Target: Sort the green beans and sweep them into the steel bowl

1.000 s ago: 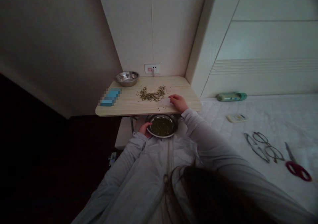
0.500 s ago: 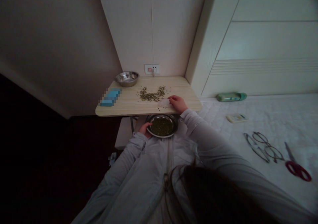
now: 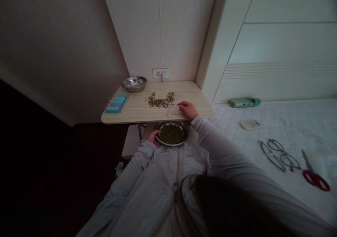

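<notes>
My left hand [image 3: 154,137] grips the left rim of a round metal dish [image 3: 171,133] with small green grains inside, held just below the table's front edge. Over the right part of the wooden table [image 3: 131,116], my right hand [image 3: 188,109] is closed on a thin, pale, see-through piece [image 3: 173,109] that lies close to the tabletop. Left of and behind that piece, small dark green grains [image 3: 160,100] are scattered in a rough U shape. A few single grains lie near the front edge.
A metal bowl [image 3: 134,84] stands at the table's back left, with a blurred blue object [image 3: 117,103] in front of it. On the white bed at right are a green bottle [image 3: 244,102], a pale box [image 3: 251,124], glasses [image 3: 276,154] and red-handled scissors [image 3: 315,179].
</notes>
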A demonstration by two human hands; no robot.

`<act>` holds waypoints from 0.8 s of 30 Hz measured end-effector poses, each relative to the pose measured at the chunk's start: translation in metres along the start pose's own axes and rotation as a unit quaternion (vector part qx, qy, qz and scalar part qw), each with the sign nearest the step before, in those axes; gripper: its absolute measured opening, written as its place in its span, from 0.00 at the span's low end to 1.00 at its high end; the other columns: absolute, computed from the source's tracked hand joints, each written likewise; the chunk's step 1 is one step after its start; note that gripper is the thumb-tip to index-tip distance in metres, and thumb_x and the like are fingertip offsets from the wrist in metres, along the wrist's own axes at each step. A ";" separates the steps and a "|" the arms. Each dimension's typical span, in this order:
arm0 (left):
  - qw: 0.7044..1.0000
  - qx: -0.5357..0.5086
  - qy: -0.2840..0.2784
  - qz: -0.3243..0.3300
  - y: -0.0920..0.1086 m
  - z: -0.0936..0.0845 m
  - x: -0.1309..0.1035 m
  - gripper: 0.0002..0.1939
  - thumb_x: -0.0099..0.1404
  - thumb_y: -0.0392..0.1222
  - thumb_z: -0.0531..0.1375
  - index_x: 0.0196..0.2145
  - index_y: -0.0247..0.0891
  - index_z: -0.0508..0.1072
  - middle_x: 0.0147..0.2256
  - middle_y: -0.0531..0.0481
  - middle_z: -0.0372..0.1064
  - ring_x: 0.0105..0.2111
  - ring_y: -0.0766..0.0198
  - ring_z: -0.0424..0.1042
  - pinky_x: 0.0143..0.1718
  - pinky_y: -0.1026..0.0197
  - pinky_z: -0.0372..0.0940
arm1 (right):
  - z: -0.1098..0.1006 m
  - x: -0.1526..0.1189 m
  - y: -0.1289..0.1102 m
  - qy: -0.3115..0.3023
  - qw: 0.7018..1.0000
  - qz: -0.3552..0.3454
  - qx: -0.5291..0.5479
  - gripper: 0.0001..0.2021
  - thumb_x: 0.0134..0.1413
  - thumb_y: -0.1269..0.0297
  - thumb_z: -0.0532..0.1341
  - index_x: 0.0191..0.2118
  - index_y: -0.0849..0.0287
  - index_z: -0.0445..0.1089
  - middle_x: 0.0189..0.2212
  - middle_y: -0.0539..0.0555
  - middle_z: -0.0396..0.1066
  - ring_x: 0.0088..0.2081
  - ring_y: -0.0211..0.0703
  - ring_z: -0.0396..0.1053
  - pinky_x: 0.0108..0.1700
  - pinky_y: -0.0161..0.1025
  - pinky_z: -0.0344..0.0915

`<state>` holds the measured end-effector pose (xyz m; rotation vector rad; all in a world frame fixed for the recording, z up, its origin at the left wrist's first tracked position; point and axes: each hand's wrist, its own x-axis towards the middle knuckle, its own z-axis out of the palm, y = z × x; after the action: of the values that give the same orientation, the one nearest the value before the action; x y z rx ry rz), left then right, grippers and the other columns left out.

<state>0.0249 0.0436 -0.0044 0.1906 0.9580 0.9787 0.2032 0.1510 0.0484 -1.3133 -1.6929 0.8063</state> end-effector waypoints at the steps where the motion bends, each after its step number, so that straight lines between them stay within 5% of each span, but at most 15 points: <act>1: 1.000 0.000 -0.002 0.000 0.000 0.000 0.000 0.15 0.47 0.32 0.49 0.34 0.30 0.68 0.21 0.46 0.70 0.35 0.57 0.67 0.40 0.57 0.58 | 0.000 0.000 0.000 -0.001 1.000 -0.001 -0.001 0.12 0.36 0.65 0.51 0.30 0.61 0.66 0.17 0.47 0.62 0.21 0.30 0.57 0.26 0.30 0.54; 24: 1.000 -0.003 -0.019 0.004 0.000 -0.002 0.003 0.17 0.48 0.32 0.48 0.37 0.29 0.66 0.22 0.46 0.70 0.36 0.57 0.66 0.40 0.57 0.59 | -0.001 -0.002 -0.002 -0.032 0.998 -0.013 -0.056 0.12 0.37 0.65 0.50 0.30 0.60 0.66 0.17 0.46 0.62 0.21 0.31 0.57 0.27 0.31 0.54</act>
<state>0.0240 0.0447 -0.0075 0.2082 0.9195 0.9824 0.2034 0.1488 0.0502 -1.3504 -1.8241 0.7548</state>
